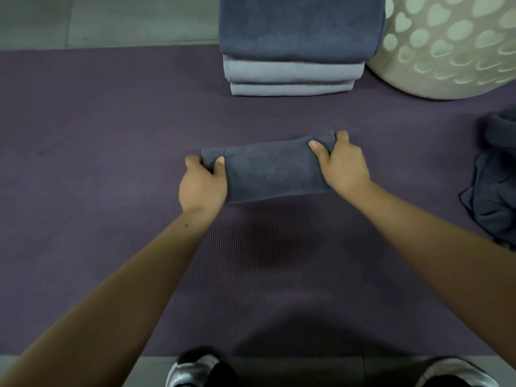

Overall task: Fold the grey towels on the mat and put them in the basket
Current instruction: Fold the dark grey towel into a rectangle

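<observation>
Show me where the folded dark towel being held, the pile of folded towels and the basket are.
folded dark towel [269, 170]: head view, middle of its top face.
pile of folded towels [300, 26]: head view, top dark towel.
basket [446, 51]: head view, wall with heart-shaped holes.

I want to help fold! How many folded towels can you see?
4: one dark grey folded towel in both hands, and three stacked towels by the basket. More may hide past the top edge.

Basket cropped; contents perhaps unseen.
</observation>
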The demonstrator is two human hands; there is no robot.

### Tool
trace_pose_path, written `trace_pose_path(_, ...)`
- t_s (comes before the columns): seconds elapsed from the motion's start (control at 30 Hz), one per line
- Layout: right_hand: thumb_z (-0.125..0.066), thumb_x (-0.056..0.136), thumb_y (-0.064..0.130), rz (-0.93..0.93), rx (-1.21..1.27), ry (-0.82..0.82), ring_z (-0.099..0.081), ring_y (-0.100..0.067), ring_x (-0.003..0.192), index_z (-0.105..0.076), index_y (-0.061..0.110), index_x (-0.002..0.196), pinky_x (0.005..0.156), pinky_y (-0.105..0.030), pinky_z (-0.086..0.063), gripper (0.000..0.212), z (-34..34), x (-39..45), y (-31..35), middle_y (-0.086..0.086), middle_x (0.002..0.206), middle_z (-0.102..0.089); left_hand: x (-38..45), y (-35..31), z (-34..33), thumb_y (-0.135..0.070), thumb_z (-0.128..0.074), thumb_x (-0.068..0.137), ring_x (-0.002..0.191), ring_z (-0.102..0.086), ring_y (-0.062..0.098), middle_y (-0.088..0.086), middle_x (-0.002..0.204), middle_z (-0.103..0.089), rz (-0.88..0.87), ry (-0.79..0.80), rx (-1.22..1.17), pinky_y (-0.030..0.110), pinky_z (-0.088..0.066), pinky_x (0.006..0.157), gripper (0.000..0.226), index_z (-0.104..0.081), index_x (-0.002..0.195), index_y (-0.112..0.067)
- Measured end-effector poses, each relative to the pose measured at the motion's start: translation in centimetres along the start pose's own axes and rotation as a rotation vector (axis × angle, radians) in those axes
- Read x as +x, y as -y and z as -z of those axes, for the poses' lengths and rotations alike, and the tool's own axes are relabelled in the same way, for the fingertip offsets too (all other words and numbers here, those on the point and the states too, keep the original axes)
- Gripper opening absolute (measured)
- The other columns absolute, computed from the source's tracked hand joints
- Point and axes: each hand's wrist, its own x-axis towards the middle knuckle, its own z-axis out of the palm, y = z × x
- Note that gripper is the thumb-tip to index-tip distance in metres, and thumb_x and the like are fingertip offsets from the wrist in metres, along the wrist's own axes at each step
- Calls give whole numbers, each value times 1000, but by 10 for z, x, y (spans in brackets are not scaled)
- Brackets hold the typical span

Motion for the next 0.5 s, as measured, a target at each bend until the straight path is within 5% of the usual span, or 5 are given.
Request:
trace_pose_path(0.1,-45,95,48,-25,-17,25,-60,-38,95,-43,0,112,68,-37,-43,51,-3,5,0,-20,105,-61,-4,-2,-7,-33,-47,94,130,-39,37,17,142,-41,-506,-219,326,49,-27,106,56,-36,144,-10)
trace_pose_path(0.2,-45,94,49,-30,-34,16,-60,-38,93,-41,1,113,67,-37,-43,51,-3,5,1,-20,103,-61,-7,-21,-29,-42,-22,96,145,-18,32,12,157,-23,-918,23,549,49,-3,116,60,-28,150,-15)
trace_pose_path(0.3,-46,94,47,-20,-99,-70,-60,-35,96,-38,9,128,68,-34,-39,51,-6,-2,6,-16,109,-61,-10,-28,-49,-49,-2,93,148,-5,28,5,161,-5,-900,175,695,52,1,117,66,2,153,-23)
trace_pose_path(0.4,-49,93,41,296,-357,-358,-54,-33,106,-48,22,133,81,-42,-40,45,-16,-10,5,-12,122,-56,-10,-23,-55,-49,-2,93,147,-4,29,3,161,-3,-873,136,769,54,2,116,64,8,151,-25)
trace_pose_path(0.5,-33,96,40,550,-490,-230,-42,-29,128,-50,19,136,110,-45,-19,48,-27,-14,-1,-3,138,-52,-8,-26,-56,-48,-3,93,148,-3,28,2,161,-5,-844,153,753,52,5,116,64,3,152,-24)
